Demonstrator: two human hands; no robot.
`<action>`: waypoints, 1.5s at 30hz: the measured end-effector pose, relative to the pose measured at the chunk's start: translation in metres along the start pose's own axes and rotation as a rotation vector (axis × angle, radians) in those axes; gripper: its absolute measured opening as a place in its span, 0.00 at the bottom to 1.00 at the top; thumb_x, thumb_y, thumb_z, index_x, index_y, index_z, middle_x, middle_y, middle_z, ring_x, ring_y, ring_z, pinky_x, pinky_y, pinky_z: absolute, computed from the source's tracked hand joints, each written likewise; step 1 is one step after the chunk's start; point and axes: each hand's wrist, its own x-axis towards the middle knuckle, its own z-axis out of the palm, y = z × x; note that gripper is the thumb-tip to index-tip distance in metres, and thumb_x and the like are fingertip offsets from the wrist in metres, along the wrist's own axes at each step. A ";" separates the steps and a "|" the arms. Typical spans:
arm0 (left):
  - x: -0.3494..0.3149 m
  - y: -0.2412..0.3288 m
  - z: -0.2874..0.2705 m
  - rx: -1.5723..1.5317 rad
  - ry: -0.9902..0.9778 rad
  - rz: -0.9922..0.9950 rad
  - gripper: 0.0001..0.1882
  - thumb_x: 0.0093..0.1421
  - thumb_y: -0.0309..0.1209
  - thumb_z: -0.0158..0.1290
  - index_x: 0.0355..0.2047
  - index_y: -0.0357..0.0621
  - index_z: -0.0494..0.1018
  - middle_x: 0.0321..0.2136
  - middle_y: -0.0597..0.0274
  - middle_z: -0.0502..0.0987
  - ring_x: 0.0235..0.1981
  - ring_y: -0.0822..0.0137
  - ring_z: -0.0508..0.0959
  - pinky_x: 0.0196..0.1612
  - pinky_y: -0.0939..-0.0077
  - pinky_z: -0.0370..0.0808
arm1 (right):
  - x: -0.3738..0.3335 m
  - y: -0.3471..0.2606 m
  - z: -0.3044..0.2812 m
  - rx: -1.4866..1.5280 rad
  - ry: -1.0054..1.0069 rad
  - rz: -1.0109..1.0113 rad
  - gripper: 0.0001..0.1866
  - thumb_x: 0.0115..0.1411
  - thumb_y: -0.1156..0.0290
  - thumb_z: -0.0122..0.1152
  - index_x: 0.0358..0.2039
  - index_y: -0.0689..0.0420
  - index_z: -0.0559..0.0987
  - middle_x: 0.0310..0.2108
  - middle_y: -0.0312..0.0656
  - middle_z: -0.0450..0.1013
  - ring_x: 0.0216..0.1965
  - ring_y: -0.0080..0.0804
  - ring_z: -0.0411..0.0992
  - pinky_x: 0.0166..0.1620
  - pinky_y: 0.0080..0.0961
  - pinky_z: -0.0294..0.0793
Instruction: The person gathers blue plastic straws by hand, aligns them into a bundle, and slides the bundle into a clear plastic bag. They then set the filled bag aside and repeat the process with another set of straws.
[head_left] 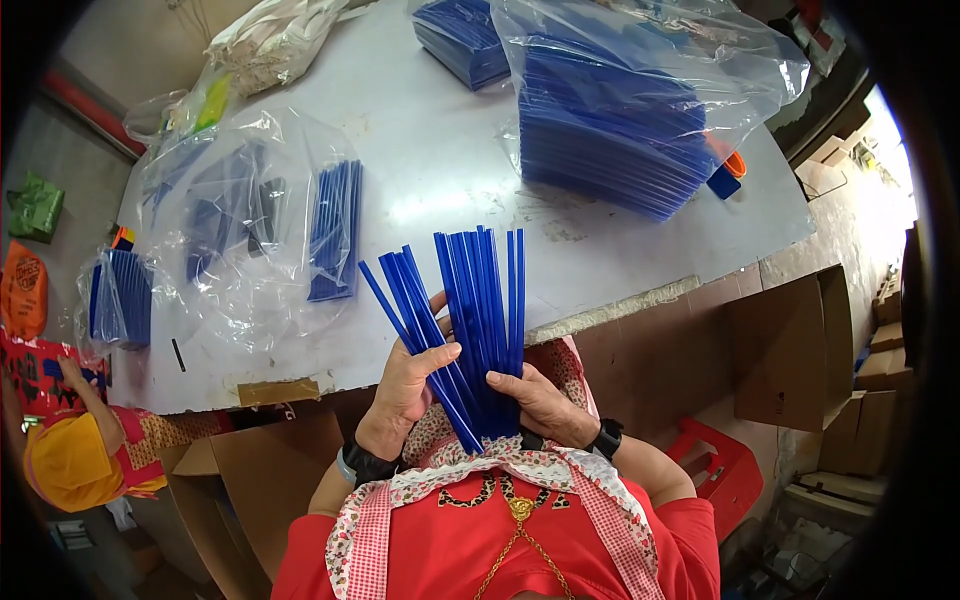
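Note:
Several long, thin blue plastic strips (473, 300) fan out upright in front of my apron, just off the table's near edge. My left hand (403, 388) is closed on a few of them, its thumb across the front and fingertips behind; these lean to the left. Around the larger bunch my right hand (545, 402) is closed, its thumb pressed on the front near the lower ends. A small gap parts the two bunches at the top. The lowest ends reach my floral apron (500, 462).
On the white table (430, 150) lie a big bagged stack of blue strips (610, 130), a smaller blue bundle (335, 230) and clear plastic bags (240, 290). Cardboard boxes (795, 350) and a red stool (720, 470) stand nearby. Another person in a yellow cap (75, 455) works at left.

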 end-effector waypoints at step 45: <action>-0.010 -0.004 0.000 0.032 0.067 0.060 0.36 0.53 0.21 0.54 0.62 0.39 0.54 0.51 0.47 0.71 0.51 0.60 0.74 0.52 0.65 0.74 | -0.007 0.002 0.001 0.032 0.061 -0.007 0.23 0.63 0.63 0.55 0.55 0.61 0.66 0.49 0.43 0.71 0.49 0.28 0.71 0.51 0.29 0.75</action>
